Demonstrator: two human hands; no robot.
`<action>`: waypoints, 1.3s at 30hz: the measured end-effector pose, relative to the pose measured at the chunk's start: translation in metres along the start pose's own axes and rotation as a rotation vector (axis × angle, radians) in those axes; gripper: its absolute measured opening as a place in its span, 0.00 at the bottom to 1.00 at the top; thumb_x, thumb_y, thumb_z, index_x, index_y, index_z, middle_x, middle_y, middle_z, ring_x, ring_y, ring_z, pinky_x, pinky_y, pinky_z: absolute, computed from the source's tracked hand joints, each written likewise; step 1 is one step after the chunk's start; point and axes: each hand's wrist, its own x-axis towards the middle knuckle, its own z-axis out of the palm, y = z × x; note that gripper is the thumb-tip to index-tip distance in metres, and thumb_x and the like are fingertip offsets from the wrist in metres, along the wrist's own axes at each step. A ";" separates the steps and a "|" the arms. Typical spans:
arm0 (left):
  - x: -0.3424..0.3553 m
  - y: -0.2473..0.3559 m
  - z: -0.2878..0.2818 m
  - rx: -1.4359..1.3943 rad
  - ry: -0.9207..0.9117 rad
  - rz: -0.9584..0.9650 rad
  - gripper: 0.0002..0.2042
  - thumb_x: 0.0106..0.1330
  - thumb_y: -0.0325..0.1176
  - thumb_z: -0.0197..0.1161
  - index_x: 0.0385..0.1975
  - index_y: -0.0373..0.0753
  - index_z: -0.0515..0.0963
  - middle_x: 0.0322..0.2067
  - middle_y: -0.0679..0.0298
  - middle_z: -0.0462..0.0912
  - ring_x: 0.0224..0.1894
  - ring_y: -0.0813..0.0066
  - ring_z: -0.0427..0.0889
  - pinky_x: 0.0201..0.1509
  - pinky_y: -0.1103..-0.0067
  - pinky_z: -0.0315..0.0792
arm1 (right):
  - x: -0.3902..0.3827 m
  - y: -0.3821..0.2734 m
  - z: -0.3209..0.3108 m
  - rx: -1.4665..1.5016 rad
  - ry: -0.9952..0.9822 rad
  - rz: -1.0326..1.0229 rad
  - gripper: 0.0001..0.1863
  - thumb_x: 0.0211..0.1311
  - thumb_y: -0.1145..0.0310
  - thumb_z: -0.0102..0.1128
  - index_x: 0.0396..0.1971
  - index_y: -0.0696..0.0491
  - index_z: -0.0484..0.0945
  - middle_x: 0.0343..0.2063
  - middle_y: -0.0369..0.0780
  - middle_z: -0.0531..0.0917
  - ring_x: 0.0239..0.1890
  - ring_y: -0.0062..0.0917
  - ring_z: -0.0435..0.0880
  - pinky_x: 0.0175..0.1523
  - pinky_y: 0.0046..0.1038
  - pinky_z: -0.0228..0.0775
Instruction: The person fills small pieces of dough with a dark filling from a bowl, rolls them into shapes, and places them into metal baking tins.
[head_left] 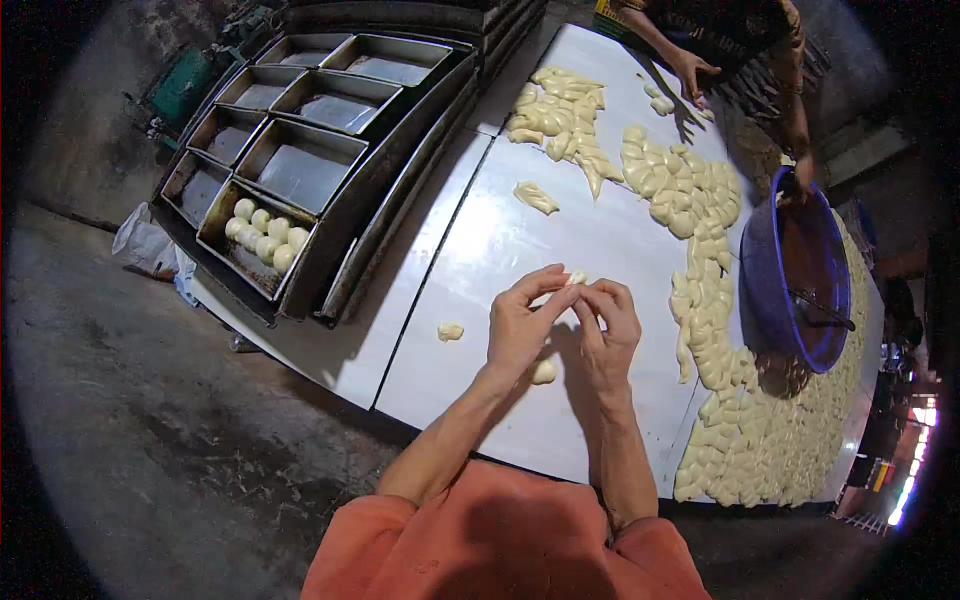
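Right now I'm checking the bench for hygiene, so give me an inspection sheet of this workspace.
Surface: white sheet-metal table, floury.
Job's things: small pale dough piece pinched between left hand and right hand; two dough balls on table.
Clutter: heaps of cut pale dough pieces; blue round plastic basin; dark metal baking tins, one holding round white dough balls.
Hands: both bare, closed on dough.
Cables: nothing seen.
Surroundings: grey concrete floor; another person's hand at far end.
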 end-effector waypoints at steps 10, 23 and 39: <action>0.021 0.036 -0.030 -0.015 -0.196 -0.279 0.16 0.69 0.38 0.66 0.49 0.33 0.82 0.38 0.61 0.86 0.38 0.78 0.84 0.41 0.80 0.78 | 0.005 -0.012 -0.013 0.402 -0.337 0.161 0.17 0.61 0.69 0.66 0.50 0.56 0.84 0.47 0.39 0.81 0.41 0.20 0.77 0.43 0.22 0.70; -0.005 0.025 -0.026 -0.048 -0.332 -0.199 0.12 0.70 0.29 0.63 0.50 0.33 0.81 0.42 0.61 0.85 0.40 0.77 0.84 0.41 0.80 0.81 | -0.012 0.011 0.022 0.371 0.136 0.033 0.07 0.66 0.71 0.65 0.40 0.54 0.79 0.40 0.38 0.79 0.39 0.23 0.77 0.48 0.27 0.72; -0.047 0.035 -0.064 0.741 -0.305 0.068 0.33 0.66 0.46 0.68 0.68 0.40 0.68 0.55 0.50 0.80 0.46 0.61 0.86 0.48 0.71 0.80 | -0.034 0.002 -0.019 0.214 -0.370 0.280 0.14 0.65 0.73 0.61 0.49 0.58 0.80 0.44 0.46 0.83 0.42 0.33 0.84 0.47 0.30 0.78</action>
